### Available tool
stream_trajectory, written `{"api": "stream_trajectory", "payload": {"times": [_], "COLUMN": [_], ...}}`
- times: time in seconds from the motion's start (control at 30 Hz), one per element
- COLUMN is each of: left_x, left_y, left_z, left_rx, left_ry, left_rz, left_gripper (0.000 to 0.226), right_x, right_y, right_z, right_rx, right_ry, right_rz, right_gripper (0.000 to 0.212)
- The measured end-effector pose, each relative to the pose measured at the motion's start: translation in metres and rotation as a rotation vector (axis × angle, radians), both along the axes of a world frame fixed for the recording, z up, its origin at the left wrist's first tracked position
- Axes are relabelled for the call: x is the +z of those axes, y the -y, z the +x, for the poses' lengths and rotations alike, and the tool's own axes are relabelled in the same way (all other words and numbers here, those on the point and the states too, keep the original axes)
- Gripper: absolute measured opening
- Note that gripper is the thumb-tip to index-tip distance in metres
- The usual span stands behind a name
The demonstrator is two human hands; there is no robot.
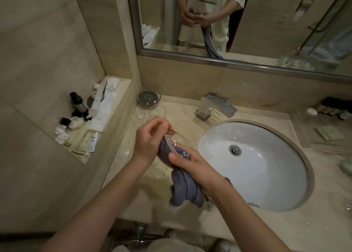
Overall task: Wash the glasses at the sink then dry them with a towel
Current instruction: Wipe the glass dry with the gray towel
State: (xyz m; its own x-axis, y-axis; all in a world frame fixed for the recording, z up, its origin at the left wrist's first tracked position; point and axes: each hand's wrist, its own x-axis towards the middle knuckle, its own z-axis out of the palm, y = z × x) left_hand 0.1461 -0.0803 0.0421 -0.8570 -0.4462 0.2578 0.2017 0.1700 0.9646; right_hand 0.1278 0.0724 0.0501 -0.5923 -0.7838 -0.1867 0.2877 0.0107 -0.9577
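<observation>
**Drying a wine glass beside the sink**

The left hand (150, 137) is pinching the wine glass (176, 143) by its stem above the counter (190, 116), left of the sink (253, 164). The right hand's (192, 166) fingers are gripping the grey towel (182, 190) against the bowl. Mirrored shirt lettering is reading "I THINKING ABOUT".

Beige stone walls (47, 48) enclosed a dim bathroom. A metal-framed mirror (266, 33) hung above the marble tabletop (190, 122), and a recessed ledge (118, 107) ran along the left wall. The light was muted and warm.
</observation>
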Motion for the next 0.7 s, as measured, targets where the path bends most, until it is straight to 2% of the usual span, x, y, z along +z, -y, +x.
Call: {"api": "stream_trajectory", "payload": {"times": [0.03,0.1,0.13,0.17,0.2,0.27,0.37,0.43,0.5,0.6,0.63,0.7], "left_x": [0.009,0.028,0.034,0.037,0.036,0.028,0.013,0.007,0.009,0.028,0.029,0.023], "left_y": [0.001,0.006,0.007,0.008,0.007,0.002,-0.004,-0.004,0.001,0.004,0.004,0.004], "left_z": [-0.001,-0.001,-0.001,-0.001,-0.001,-0.001,0.006,0.007,0.003,-0.003,-0.006,-0.007], "left_rx": [-0.013,-0.109,-0.173,-0.19,-0.153,-0.031,0.034,0.031,-0.003,-0.146,-0.14,-0.025], "left_ry": [0.169,0.656,0.829,0.903,0.905,0.772,0.311,0.101,0.156,0.657,0.712,0.575], "left_rz": [0.022,0.082,0.147,0.163,0.127,0.032,0.002,-0.034,0.049,0.239,0.208,0.049], "left_gripper": [0.043,0.041,0.039,0.04,0.041,0.041,0.039,0.034,0.032,0.045,0.041,0.025], "right_x": [0.001,-0.001,-0.005,-0.007,-0.008,-0.007,0.002,0.007,0.011,0.011,0.011,0.012], "right_y": [0.0,0.0,0.001,0.002,0.003,0.003,-0.003,-0.008,-0.009,-0.008,-0.006,-0.004], "right_z": [-0.001,-0.002,-0.001,0.0,0.002,0.003,-0.001,-0.004,-0.006,-0.007,-0.006,-0.002], "right_rx": [-0.02,-0.045,-0.033,-0.029,-0.036,-0.047,0.009,0.017,0.021,0.045,0.053,0.038], "right_ry": [-0.086,-0.383,-0.534,-0.622,-0.636,-0.442,0.023,0.197,0.093,-0.348,-0.418,-0.297], "right_rz": [0.06,0.205,0.273,0.31,0.316,0.223,-0.041,-0.102,-0.038,0.186,0.219,0.153], "right_gripper": [0.028,0.038,0.044,0.047,0.048,0.046,0.05,0.056,0.05,0.045,0.045,0.044]}}
